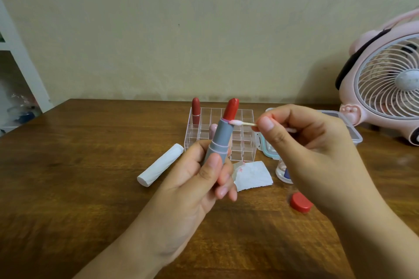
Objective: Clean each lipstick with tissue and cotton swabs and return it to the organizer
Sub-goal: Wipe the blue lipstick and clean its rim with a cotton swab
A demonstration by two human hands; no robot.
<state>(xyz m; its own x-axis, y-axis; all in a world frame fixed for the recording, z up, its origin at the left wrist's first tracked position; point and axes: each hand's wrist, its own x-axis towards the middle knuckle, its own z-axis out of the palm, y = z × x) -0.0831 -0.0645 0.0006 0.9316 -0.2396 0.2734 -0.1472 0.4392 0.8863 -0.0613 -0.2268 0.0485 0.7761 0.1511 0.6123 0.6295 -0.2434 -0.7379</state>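
On wooden table (90, 165), clear organizer (247, 142).

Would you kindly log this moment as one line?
left hand: grips lipstick | right hand: pinches cotton swab | swab tip at tube rim

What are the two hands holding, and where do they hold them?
The left hand grips the grey lipstick round its lower barrel. The right hand pinches a cotton swab near the middle of its stick.

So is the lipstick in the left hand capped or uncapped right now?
Uncapped. The red bullet stands bare above the grey tube in the left hand, the cotton swab touches its base, and a red cap lies on the table.
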